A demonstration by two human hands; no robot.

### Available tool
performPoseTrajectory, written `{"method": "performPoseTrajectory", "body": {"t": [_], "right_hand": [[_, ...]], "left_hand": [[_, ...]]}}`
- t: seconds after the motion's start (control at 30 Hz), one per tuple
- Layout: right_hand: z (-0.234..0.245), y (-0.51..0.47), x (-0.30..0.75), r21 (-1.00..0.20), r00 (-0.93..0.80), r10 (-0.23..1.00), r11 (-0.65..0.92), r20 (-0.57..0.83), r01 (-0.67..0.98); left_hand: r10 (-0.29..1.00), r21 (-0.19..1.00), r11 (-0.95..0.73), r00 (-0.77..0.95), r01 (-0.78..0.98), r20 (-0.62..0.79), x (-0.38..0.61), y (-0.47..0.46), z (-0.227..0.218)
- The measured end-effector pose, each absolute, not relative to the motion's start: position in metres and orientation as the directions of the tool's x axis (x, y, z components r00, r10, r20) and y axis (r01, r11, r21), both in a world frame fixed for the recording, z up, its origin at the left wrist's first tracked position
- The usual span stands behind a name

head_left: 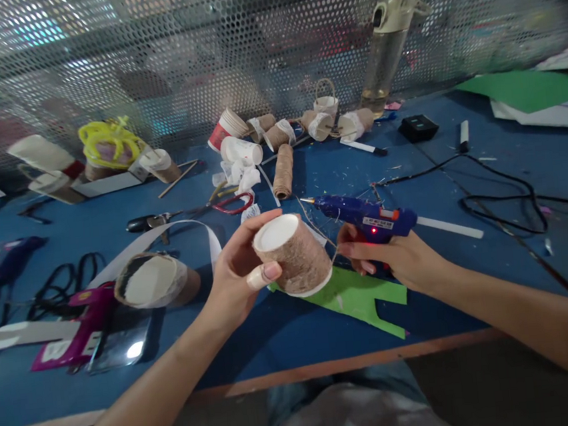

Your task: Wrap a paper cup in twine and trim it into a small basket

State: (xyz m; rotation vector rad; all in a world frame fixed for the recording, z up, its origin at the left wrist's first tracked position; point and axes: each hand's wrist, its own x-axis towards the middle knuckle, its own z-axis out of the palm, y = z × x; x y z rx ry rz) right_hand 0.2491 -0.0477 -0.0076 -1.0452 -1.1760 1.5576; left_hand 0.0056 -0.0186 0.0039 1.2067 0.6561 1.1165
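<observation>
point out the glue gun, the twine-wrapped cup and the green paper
glue gun (369, 217): head view, on its blue body
twine-wrapped cup (299, 257): head view, on its wrapped side
green paper (357, 296): head view, on the flat sheet below the cup

The right hand (399, 259) covers the handle of the blue glue gun (365, 217), so its trigger cannot be seen. The left hand (237, 271) hides the near side of the twine-wrapped cup (295, 255). The cup lies over part of the green paper (360, 296). Things behind the mesh screen (148, 52) at the top are blurry. At the left edge, another glue gun (10, 261) is blurry too.
</observation>
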Motion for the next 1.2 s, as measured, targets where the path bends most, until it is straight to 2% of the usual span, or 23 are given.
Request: {"method": "performPoseTrajectory", "body": {"t": [0.7, 0.87, 0.93, 1.03, 1.2], "right_hand": [[0.008, -0.05, 0.247, -0.989, -0.238, 0.961, -0.126, -0.14, 0.073], [0.009, -0.05, 0.245, -0.995, -0.248, 0.964, -0.102, -0.096, -0.009], [0.007, -0.05, 0.245, -0.996, -0.206, 0.974, -0.094, -0.093, 0.006], [0.004, -0.051, 0.246, -0.997, -0.146, 0.987, -0.064, -0.07, 0.042], [0.002, -0.05, 0.249, -0.998, -0.164, 0.986, -0.049, -0.041, -0.05]], "left_hand": [[0.858, 0.95, -0.068, 0.468, -0.306, 0.212, 0.007, -0.025, 0.002], [0.844, 0.945, -0.089, 0.48, -0.315, 0.239, 0.006, -0.022, 0.001], [0.856, 0.942, -0.086, 0.459, -0.325, 0.236, 0.007, -0.021, 0.0], [0.88, 0.94, -0.053, 0.429, -0.338, 0.204, 0.007, -0.02, 0.0], [0.924, 0.926, 0.02, 0.361, -0.377, 0.128, 0.006, -0.022, 0.007]]}}
